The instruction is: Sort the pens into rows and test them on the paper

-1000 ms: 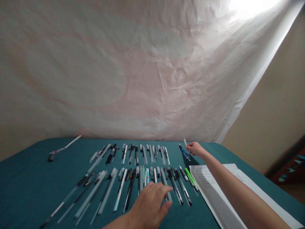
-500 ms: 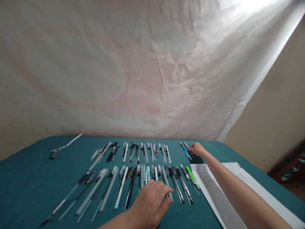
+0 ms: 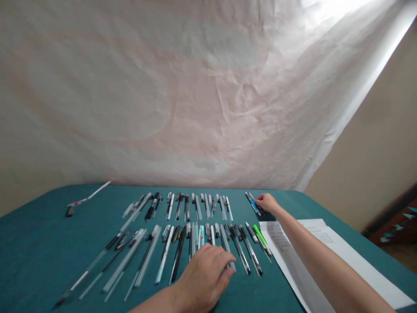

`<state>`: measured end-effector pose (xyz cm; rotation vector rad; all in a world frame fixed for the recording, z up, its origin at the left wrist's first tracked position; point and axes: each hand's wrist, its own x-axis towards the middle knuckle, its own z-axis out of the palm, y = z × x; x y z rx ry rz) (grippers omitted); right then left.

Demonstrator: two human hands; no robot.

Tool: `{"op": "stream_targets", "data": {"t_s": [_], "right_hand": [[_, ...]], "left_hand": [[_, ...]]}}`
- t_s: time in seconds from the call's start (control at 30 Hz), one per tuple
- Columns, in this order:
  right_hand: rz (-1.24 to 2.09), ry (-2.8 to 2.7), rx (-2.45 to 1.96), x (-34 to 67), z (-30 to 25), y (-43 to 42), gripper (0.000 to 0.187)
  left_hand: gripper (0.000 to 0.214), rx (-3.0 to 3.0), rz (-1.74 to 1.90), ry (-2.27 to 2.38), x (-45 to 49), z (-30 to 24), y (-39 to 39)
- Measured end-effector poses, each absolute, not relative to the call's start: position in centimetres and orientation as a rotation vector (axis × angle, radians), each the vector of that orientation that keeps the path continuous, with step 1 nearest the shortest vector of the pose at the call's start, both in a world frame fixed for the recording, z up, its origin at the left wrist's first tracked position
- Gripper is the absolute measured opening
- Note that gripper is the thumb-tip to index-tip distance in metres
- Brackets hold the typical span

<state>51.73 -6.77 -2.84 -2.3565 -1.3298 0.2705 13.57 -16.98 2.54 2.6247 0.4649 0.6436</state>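
Two rows of pens lie on a teal tablecloth [image 3: 39, 243]. My left hand [image 3: 205, 278] rests palm down on the near row of pens [image 3: 182, 250], fingers spread over several of them. My right hand [image 3: 266, 202] reaches to the far right of the table, its fingertips curled on a clear pen [image 3: 252, 196] that lies beside a blue pen [image 3: 252, 203]. The far row of pens [image 3: 182, 206] lies between the two hands. A green pen [image 3: 260, 237] ends the near row on the right.
White sheets of paper [image 3: 329, 256] with writing lie under my right forearm at the right edge. A separate white pen and a small dark cap [image 3: 81, 202] sit at the far left. A creased white cloth hangs behind the table.
My right hand lowered the clear pen from upright to the table, beside the blue pen. My left hand stayed on the near row.
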Motion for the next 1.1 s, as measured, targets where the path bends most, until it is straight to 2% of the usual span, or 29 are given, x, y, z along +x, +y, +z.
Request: {"op": "stream_targets", "data": {"t_s": [0.37, 0.6, 0.77, 1.1], "right_hand": [[0.158, -1.428, -2.239, 49.1, 0.4, -9.8, 0.031], [0.4, -1.746, -2.08, 43.8, 1.5, -18.0, 0.035], [0.367, -1.715, -2.168, 42.0, 0.8, -21.3, 0.03], [0.353, -1.619, -2.185, 41.9, 0.4, -20.9, 0.021]], "left_hand": [[0.023, 2.665, 0.627, 0.442, 13.7, 2.5, -17.0], [0.023, 2.65, 0.627, 0.429, 13.7, 2.7, -17.2], [0.024, 2.665, 0.606, 0.422, 14.0, 2.7, -17.4], [0.024, 2.651, 0.574, 0.421, 14.5, 2.8, -17.6]]}}
